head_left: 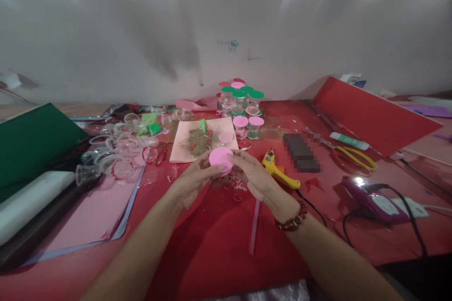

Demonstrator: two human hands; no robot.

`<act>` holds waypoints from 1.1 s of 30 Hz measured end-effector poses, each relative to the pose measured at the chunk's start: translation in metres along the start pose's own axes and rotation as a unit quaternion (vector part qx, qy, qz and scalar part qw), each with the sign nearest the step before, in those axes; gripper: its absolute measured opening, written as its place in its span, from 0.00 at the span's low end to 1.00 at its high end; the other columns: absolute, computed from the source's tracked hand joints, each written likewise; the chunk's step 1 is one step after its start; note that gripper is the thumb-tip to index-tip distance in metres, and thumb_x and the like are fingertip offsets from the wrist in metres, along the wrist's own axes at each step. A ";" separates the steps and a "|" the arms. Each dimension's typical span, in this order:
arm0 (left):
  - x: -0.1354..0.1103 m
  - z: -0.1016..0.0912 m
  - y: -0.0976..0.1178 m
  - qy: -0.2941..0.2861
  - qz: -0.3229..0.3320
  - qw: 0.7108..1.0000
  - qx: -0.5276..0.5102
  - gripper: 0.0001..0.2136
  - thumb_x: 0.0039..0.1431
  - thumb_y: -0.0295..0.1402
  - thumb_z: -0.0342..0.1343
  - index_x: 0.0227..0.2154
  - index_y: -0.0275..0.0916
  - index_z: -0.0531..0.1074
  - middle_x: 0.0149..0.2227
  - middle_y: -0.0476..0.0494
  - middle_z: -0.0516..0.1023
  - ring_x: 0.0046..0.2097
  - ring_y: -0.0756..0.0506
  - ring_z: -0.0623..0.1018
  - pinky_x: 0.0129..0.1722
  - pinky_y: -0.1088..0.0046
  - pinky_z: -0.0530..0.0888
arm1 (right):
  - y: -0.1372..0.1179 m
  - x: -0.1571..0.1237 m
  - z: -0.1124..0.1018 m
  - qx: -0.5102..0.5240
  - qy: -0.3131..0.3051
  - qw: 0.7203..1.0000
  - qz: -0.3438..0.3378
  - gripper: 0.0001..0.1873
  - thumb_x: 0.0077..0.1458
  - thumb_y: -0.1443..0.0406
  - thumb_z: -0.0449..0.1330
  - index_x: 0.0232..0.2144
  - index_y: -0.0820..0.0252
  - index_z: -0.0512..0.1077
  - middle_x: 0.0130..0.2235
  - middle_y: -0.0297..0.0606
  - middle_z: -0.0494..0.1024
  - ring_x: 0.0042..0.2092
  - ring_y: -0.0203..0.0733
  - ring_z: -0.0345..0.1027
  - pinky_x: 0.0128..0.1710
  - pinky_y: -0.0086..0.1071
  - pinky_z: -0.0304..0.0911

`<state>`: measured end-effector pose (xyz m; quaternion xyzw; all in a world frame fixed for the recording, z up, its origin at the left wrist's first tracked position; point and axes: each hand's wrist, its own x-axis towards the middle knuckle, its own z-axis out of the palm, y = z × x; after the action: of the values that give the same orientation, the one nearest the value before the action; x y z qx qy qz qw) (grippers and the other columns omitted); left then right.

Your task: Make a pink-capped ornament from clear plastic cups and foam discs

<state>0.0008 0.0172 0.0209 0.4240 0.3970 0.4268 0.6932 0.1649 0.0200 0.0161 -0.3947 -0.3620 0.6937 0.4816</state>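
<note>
Both of my hands meet over the middle of the red table point(212, 240), holding a small clear cup with a round pink lid point(221, 157) between them. My left hand point(193, 179) pinches the cup from the left, fingers closed on it. From the right, my right hand point(251, 175) grips it too; a bead bracelet point(292, 220) circles that wrist. Just beyond the cup lies a pink sheet point(183, 143) with brown crumbs and red and green scraps on it.
Finished cups with pink and green lids point(241, 99) stand at the back centre. Several empty clear cups point(116, 150) lie at the left, beside a green board point(31, 141). A yellow glue gun point(278, 171), yellow scissors point(355, 157), a purple tool point(370, 197) and a red board point(370, 115) are on the right.
</note>
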 end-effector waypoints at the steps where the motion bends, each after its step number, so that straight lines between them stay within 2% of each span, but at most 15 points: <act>1: 0.000 0.000 -0.001 0.002 0.003 1.000 0.001 0.29 0.48 0.32 0.68 0.55 0.44 0.70 0.46 0.45 0.79 0.45 0.47 0.78 0.44 0.73 0.71 | 0.000 0.000 0.000 0.001 0.002 1.000 -0.001 0.24 0.42 0.58 0.69 0.42 0.59 0.71 0.37 0.35 0.77 0.38 0.38 0.70 0.42 0.33 0.62; 10: -0.003 0.003 0.005 0.016 0.003 1.000 0.006 0.30 0.46 0.29 0.69 0.55 0.45 0.71 0.45 0.46 0.80 0.45 0.46 0.77 0.45 0.72 0.71 | -0.002 -0.005 0.002 -0.050 -0.001 0.999 0.009 0.22 0.46 0.56 0.66 0.43 0.58 0.71 0.40 0.34 0.77 0.39 0.37 0.71 0.43 0.33 0.63; 19: -0.002 0.001 0.005 0.023 -0.013 1.000 0.000 0.27 0.45 0.27 0.69 0.51 0.41 0.73 0.47 0.44 0.80 0.45 0.46 0.77 0.47 0.72 0.70 | -0.001 -0.004 0.003 -0.026 -0.003 1.000 0.013 0.22 0.46 0.53 0.67 0.41 0.57 0.72 0.39 0.35 0.77 0.39 0.38 0.71 0.42 0.33 0.65; 23: -0.001 0.002 0.004 0.052 -0.019 0.998 -0.013 0.32 0.43 0.27 0.70 0.54 0.45 0.71 0.50 0.46 0.79 0.48 0.46 0.77 0.47 0.74 0.71 | 0.001 -0.002 0.003 -0.029 0.016 0.999 0.014 0.25 0.45 0.52 0.67 0.42 0.58 0.72 0.40 0.35 0.76 0.40 0.38 0.70 0.43 0.33 0.64; 27: -0.001 0.005 0.004 0.098 -0.031 0.994 -0.033 0.32 0.42 0.29 0.70 0.54 0.44 0.72 0.50 0.45 0.80 0.52 0.43 0.77 0.48 0.75 0.72 | 0.005 0.000 0.004 -0.009 0.011 1.000 0.009 0.26 0.46 0.50 0.67 0.42 0.59 0.71 0.41 0.38 0.76 0.43 0.41 0.71 0.46 0.35 0.63; 31: 0.001 0.005 0.005 0.149 -0.048 0.985 -0.070 0.33 0.41 0.31 0.70 0.55 0.41 0.72 0.44 0.43 0.83 0.47 0.41 0.80 0.46 0.73 0.75 | 0.004 0.000 0.002 -0.056 0.061 0.996 -0.027 0.28 0.50 0.48 0.63 0.49 0.55 0.69 0.51 0.40 0.74 0.52 0.44 0.68 0.51 0.36 0.61; 33: 0.001 0.004 0.005 0.157 -0.058 0.983 -0.074 0.34 0.41 0.31 0.70 0.56 0.41 0.70 0.45 0.43 0.82 0.48 0.41 0.79 0.47 0.72 0.75 | 0.000 0.001 -0.001 -0.081 0.074 0.993 -0.051 0.28 0.52 0.48 0.62 0.51 0.53 0.68 0.55 0.40 0.72 0.56 0.44 0.65 0.51 0.36 0.61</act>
<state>0.0033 0.0188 0.0269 0.2756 0.4920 0.4750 0.6755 0.1654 0.0207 0.0160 -0.4643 -0.4000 0.6053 0.5080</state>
